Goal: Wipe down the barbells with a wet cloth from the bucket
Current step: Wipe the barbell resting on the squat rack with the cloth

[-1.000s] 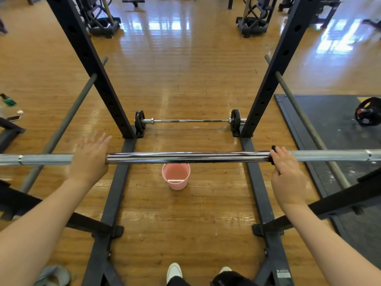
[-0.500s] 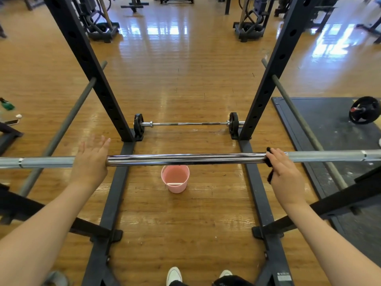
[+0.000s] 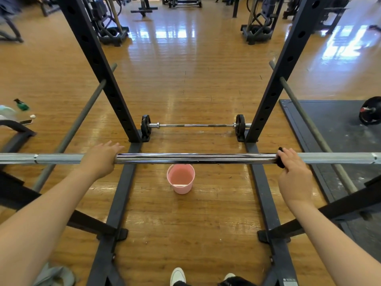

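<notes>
The barbell [image 3: 195, 158] lies level across the rack, its chrome middle spanning between the two hands. At the right end of that shiny stretch the right hand [image 3: 293, 172] curls its fingers [image 3: 287, 154] over the bar, gripping a dark cloth [image 3: 280, 162] wrapped round it; only a small edge of the cloth shows just left of the fingers. At the other end the left hand [image 3: 101, 159] rests on the bar with its fingers [image 3: 115, 146] nearly straight, pointing away over the top and holding nothing. Below the bar, between the two hands and closer to the person, a pink bucket [image 3: 181, 178] stands on the wooden floor [image 3: 185, 79]. Beyond the fingers, a second barbell [image 3: 193, 125] with small black plates lies on the floor between the black rack uprights [image 3: 276, 83]. Right of the right hand lies a dark mat [image 3: 334, 129].
</notes>
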`<state>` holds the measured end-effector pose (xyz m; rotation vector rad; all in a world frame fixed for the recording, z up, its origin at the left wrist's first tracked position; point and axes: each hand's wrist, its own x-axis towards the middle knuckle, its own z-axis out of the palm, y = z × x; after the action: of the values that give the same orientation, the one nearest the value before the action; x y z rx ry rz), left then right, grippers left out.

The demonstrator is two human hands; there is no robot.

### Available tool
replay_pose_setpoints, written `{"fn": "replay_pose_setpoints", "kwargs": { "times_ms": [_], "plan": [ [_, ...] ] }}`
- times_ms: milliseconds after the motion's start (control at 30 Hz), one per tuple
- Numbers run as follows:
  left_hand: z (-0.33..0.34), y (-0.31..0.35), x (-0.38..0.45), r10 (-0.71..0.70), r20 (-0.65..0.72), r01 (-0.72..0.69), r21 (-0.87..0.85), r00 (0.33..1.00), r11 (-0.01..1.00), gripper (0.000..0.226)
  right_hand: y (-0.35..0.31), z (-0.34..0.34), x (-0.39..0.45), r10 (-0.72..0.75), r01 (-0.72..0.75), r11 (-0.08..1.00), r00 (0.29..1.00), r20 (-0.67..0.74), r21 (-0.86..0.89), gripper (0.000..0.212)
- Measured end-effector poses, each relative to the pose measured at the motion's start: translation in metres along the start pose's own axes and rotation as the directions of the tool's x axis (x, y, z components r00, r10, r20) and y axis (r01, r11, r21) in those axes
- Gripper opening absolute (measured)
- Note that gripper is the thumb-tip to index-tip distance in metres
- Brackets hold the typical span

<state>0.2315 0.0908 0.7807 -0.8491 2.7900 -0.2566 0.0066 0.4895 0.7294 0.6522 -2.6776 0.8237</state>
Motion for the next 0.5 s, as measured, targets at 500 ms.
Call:
{"fn": "replay_pose_setpoints", "kwargs": {
  "times_ms": [500],
  "plan": [
    [0.028,-0.006,0.007,0.008,-0.177,0.005,0.074,0.984,0.997,0.061,-0.010,0.008,-0.007,-0.198,0.203,0.974,0.978,0.057,-0.101,0.045]
  ]
}}
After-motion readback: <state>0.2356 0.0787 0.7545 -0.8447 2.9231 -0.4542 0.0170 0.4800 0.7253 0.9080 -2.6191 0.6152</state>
